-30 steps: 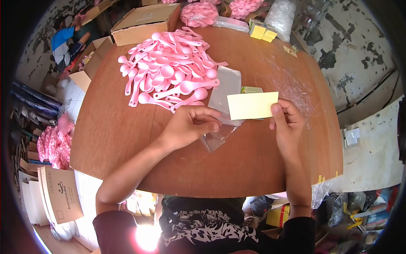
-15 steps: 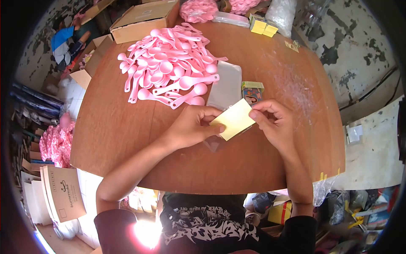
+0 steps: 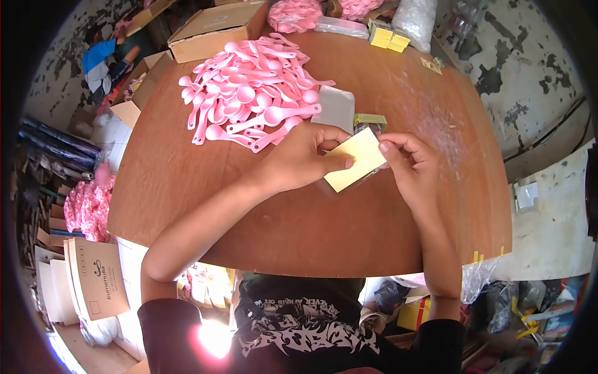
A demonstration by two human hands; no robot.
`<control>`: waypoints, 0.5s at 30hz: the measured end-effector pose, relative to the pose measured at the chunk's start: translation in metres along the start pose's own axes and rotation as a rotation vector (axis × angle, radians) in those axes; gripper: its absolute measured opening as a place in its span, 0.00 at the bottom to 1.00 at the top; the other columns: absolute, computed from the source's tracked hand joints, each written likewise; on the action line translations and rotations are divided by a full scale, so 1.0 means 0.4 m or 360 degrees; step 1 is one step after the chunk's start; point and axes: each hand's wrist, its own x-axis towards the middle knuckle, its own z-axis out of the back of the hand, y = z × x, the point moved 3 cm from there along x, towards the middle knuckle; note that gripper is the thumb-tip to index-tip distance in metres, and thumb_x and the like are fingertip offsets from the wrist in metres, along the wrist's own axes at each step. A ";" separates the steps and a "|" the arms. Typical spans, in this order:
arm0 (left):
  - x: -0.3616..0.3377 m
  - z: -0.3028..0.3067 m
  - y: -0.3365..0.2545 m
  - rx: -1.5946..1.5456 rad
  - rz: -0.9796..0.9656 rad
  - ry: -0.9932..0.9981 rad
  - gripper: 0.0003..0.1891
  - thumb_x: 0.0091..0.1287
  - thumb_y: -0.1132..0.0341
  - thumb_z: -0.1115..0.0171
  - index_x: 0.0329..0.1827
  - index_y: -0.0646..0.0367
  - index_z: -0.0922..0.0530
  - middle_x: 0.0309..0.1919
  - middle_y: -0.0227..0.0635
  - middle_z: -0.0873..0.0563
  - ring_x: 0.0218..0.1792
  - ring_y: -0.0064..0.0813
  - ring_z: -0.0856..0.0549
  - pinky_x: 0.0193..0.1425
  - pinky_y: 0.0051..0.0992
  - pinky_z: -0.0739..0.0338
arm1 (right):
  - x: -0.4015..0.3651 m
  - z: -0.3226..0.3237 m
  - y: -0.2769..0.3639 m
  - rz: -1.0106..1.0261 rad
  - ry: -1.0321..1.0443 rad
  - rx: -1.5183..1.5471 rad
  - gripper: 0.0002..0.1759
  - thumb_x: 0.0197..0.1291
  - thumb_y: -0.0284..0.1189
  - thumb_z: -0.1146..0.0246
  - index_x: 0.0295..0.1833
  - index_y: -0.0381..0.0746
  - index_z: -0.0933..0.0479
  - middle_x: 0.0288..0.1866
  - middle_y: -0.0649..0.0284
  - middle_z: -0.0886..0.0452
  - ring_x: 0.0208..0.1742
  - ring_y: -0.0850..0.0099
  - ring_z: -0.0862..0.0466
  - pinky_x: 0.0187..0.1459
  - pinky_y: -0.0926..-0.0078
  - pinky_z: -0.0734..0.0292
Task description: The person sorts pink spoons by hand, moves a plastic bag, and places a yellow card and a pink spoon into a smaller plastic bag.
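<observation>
A plain pale-yellow card (image 3: 356, 161) is tilted above the table, with clear plastic showing along its lower edge. My left hand (image 3: 308, 156) grips its left side, thumb flat on top and fingers underneath. At the card's right edge my right hand (image 3: 410, 163) is closed in a pinch; how much of the plastic it holds is hidden. Just beyond the card stands a small green-edged box (image 3: 370, 119), partly covered by it. A stack of clear plastic bags (image 3: 337, 106) lies to the left of that box.
Pink measuring spoons (image 3: 249, 93) form a big heap on the table (image 3: 299, 237). Behind it are a cardboard box (image 3: 218, 31), pink bundles (image 3: 294, 15) and yellow card packs (image 3: 389, 36). Plastic scraps (image 3: 433, 121) lie at right. Another person (image 3: 99, 65) is at the far left.
Both hands have moved slightly away from my body and to the right with the card, which is tilted more steeply. My right thumb has shifted from the card's corner to its right edge.
</observation>
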 end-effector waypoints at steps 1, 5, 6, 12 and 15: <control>0.001 -0.004 -0.001 -0.0038 -0.0034 -0.0008 0.16 0.65 0.72 0.35 0.55 0.68 0.22 0.43 0.36 0.13 0.42 0.18 0.16 0.46 0.21 0.21 | 0.002 0.003 0.000 0.0030 -0.0024 0.0017 0.07 0.63 0.24 0.36 0.45 0.32 0.20 0.35 0.65 0.17 0.33 0.83 0.20 0.35 0.84 0.24; -0.001 -0.022 -0.007 -0.0102 -0.0031 -0.0044 0.16 0.65 0.72 0.34 0.55 0.68 0.22 0.43 0.36 0.13 0.41 0.19 0.16 0.46 0.21 0.21 | 0.001 0.012 0.004 0.0211 -0.0065 -0.0104 0.07 0.64 0.24 0.36 0.44 0.32 0.20 0.37 0.67 0.17 0.34 0.83 0.22 0.37 0.83 0.25; -0.002 -0.025 -0.008 -0.0121 -0.0047 -0.0103 0.15 0.64 0.72 0.35 0.53 0.68 0.21 0.41 0.37 0.13 0.40 0.19 0.16 0.45 0.22 0.21 | -0.002 0.013 0.002 0.0210 -0.0071 -0.0109 0.07 0.64 0.24 0.36 0.44 0.32 0.20 0.37 0.67 0.17 0.34 0.83 0.22 0.37 0.83 0.25; 0.008 -0.025 -0.006 -0.0134 -0.0089 -0.0170 0.14 0.64 0.72 0.35 0.52 0.68 0.21 0.40 0.37 0.12 0.39 0.19 0.15 0.43 0.22 0.21 | -0.002 0.001 0.003 0.0189 0.0109 -0.0132 0.07 0.63 0.22 0.37 0.45 0.33 0.19 0.36 0.66 0.17 0.36 0.83 0.22 0.37 0.84 0.26; 0.011 -0.024 -0.011 -0.0076 -0.0156 -0.0197 0.14 0.65 0.71 0.35 0.52 0.68 0.21 0.39 0.38 0.12 0.38 0.19 0.15 0.42 0.22 0.21 | -0.004 -0.009 -0.010 -0.0055 0.0276 0.0073 0.08 0.62 0.21 0.37 0.46 0.33 0.19 0.39 0.64 0.18 0.37 0.82 0.21 0.37 0.84 0.26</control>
